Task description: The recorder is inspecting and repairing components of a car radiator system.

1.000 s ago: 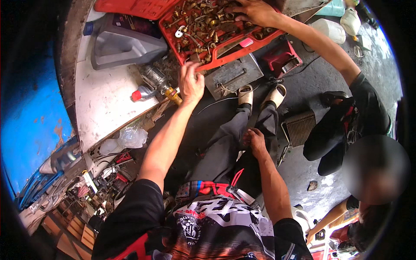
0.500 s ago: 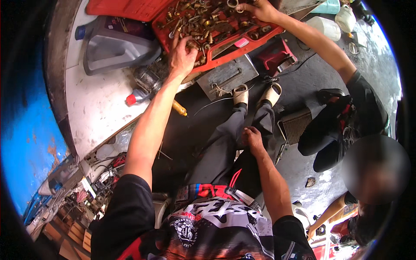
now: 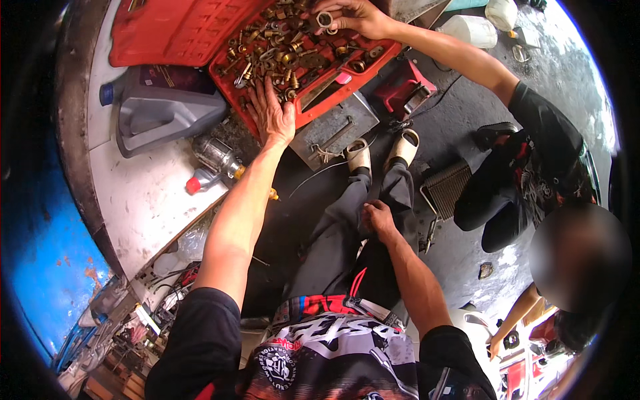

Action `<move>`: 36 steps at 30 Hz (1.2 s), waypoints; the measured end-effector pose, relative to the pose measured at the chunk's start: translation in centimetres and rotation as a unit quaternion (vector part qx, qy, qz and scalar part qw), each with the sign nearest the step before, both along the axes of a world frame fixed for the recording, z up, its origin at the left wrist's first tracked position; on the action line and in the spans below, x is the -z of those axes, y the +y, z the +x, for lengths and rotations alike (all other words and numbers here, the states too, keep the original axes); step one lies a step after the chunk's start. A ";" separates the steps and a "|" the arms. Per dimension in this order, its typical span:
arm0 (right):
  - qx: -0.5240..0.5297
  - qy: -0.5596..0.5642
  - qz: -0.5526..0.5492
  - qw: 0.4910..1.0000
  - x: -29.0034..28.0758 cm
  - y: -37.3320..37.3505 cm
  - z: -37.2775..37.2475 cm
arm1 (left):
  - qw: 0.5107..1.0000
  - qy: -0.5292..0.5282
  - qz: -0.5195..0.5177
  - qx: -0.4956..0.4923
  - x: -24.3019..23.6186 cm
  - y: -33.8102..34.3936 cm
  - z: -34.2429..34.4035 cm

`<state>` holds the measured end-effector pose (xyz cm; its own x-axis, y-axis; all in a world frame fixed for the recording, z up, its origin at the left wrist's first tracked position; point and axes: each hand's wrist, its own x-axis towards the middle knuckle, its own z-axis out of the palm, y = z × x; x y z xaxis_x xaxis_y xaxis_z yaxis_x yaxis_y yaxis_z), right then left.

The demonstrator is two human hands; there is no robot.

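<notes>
My left hand (image 3: 273,120) lies with stretched fingers on the near left part of an open red plastic case (image 3: 313,120), fingertips at the loose metal fittings. Brass and steel fittings (image 3: 288,59) fill the case in a heap. My right hand (image 3: 380,219) rests over my dark trousers at the knees, its fingers curled closed; what is in them, if anything, is hidden. From the right, a co-worker's hand (image 3: 363,20) reaches over the case and holds a metal ring nut (image 3: 325,19).
A grey jug (image 3: 170,110) lies on the white bench (image 3: 153,193), near a clear bottle (image 3: 217,155) and a red-capped bottle (image 3: 203,180). By my feet are a metal box (image 3: 333,130) and a red jack stand (image 3: 405,87). A co-worker crouches right, beside a finned radiator (image 3: 445,190).
My left hand has flattened from a curled grip among the fittings to spread fingers on the case. The view has shifted, showing more of the case's lid. My right hand stays closed.
</notes>
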<state>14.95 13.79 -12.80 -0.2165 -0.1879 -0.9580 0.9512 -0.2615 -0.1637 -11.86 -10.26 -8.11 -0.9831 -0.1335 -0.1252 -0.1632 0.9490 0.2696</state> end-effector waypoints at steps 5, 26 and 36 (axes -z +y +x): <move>0.020 -0.027 0.010 0.999 -0.1 -0.1 -0.5 | 1.000 0.011 -0.025 -0.002 0.0 -0.1 0.2; 0.039 0.283 0.022 0.958 -6.2 0.1 -23.7 | 0.996 0.084 -0.003 0.001 0.7 -0.1 0.1; -0.115 0.448 0.231 0.856 -7.0 -2.5 -31.8 | 0.996 0.090 -0.026 -0.002 0.3 0.4 0.2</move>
